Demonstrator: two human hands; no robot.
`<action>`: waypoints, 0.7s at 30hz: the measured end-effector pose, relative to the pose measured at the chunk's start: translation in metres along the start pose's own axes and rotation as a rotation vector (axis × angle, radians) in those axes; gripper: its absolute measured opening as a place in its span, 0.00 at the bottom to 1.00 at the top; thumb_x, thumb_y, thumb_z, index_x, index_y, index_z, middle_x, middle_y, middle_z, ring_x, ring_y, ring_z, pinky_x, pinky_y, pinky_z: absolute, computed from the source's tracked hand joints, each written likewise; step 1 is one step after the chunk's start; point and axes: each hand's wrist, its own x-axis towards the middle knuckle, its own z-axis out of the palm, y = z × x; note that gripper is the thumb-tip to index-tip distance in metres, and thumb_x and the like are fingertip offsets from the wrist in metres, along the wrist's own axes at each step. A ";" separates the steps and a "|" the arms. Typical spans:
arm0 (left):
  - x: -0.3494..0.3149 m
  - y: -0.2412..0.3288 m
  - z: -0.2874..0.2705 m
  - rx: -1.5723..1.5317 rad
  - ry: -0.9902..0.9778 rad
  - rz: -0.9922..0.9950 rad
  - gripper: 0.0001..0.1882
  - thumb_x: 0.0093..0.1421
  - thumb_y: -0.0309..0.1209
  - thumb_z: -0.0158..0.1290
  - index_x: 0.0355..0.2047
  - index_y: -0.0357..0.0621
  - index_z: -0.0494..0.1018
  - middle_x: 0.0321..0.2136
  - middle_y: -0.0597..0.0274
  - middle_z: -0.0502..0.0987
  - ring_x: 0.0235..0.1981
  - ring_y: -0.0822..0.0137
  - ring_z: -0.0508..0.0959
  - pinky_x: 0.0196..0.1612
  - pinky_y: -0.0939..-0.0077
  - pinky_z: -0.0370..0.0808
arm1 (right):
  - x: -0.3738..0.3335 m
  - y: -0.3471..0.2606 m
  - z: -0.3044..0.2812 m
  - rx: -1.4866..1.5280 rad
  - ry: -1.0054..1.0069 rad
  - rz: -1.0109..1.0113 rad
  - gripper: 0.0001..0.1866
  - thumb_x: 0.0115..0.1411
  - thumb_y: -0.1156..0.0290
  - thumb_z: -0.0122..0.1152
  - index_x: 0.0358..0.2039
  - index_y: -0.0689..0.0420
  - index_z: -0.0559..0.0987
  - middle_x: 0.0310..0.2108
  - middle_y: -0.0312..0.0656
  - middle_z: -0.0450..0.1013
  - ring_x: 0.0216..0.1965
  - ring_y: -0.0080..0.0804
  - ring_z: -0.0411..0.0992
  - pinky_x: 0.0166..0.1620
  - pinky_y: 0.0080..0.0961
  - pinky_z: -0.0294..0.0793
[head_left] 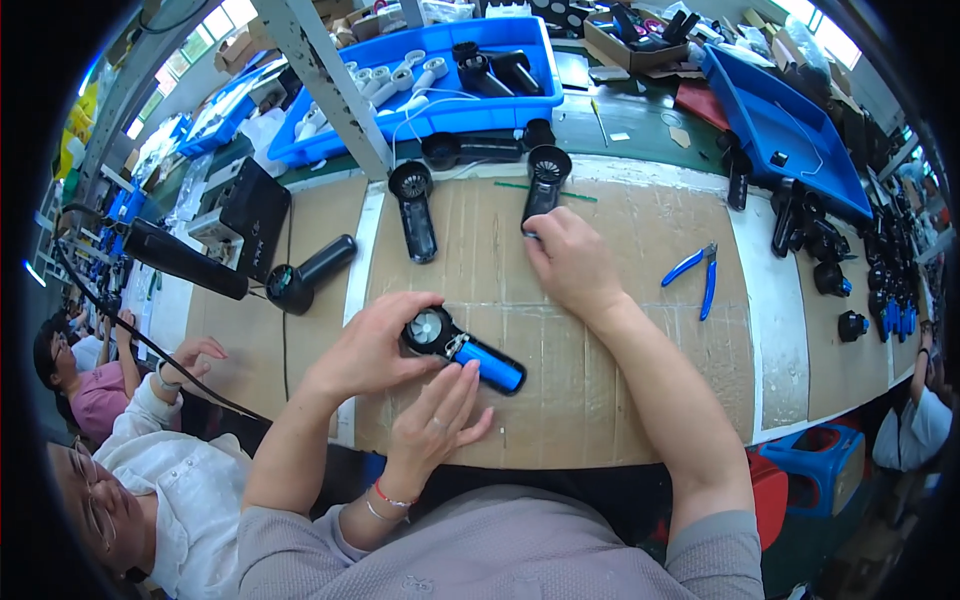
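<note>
My left hand [368, 348] curls its fingers and thumb around the head of an opened black handheld fan [512, 386], which lies tilted on the cardboard. Its pale blades, some wiring and a blue cylindrical battery are exposed. Another person's hand [436, 412], wearing a ring and wrist bands, touches the fan near the battery. Farther off, my right hand [575, 258] has closed fingers on the handle end of a black fan shell [548, 170] with a round grille. To its left lies a similar black shell [416, 215], touched by neither hand.
Blue-handled nippers [708, 272] lie to the right. A dark fan [318, 274] and a black box-shaped device [250, 215] sit at left. Blue trays [470, 118] [815, 150] stand behind, near a metal post [325, 80]. A co-worker [185, 490] is close at my left.
</note>
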 end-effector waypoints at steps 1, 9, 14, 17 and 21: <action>0.000 0.001 0.002 0.006 0.007 -0.016 0.35 0.48 0.34 0.71 0.56 0.41 0.73 0.49 0.54 0.80 0.49 0.55 0.79 0.55 0.65 0.75 | -0.003 -0.001 -0.008 0.176 0.084 0.047 0.09 0.61 0.74 0.61 0.43 0.54 0.78 0.37 0.40 0.74 0.32 0.38 0.75 0.36 0.32 0.78; 0.025 0.031 0.036 0.054 0.073 -0.021 0.32 0.48 0.37 0.71 0.52 0.43 0.74 0.44 0.56 0.80 0.44 0.57 0.80 0.51 0.67 0.76 | -0.023 0.025 -0.093 0.850 0.296 0.855 0.11 0.68 0.65 0.59 0.48 0.55 0.78 0.36 0.38 0.75 0.24 0.24 0.71 0.31 0.23 0.76; 0.032 0.043 0.045 0.071 0.077 -0.042 0.31 0.47 0.39 0.72 0.49 0.44 0.74 0.42 0.58 0.80 0.42 0.57 0.80 0.50 0.66 0.76 | -0.025 0.031 -0.105 -0.019 -0.142 0.821 0.18 0.67 0.57 0.62 0.49 0.57 0.80 0.40 0.40 0.78 0.31 0.30 0.75 0.38 0.28 0.78; 0.034 0.044 0.051 0.090 0.128 0.000 0.31 0.47 0.40 0.72 0.49 0.44 0.74 0.40 0.58 0.80 0.41 0.58 0.80 0.49 0.66 0.76 | -0.031 0.036 -0.093 -0.370 -0.084 0.559 0.23 0.65 0.52 0.64 0.50 0.58 0.82 0.44 0.42 0.79 0.38 0.34 0.77 0.44 0.30 0.79; 0.033 0.043 0.050 0.072 0.115 -0.010 0.33 0.46 0.42 0.73 0.49 0.44 0.73 0.40 0.58 0.80 0.41 0.58 0.80 0.49 0.66 0.75 | -0.030 0.037 -0.075 -0.358 -0.061 0.480 0.22 0.65 0.56 0.64 0.53 0.57 0.81 0.48 0.41 0.79 0.45 0.36 0.77 0.48 0.29 0.78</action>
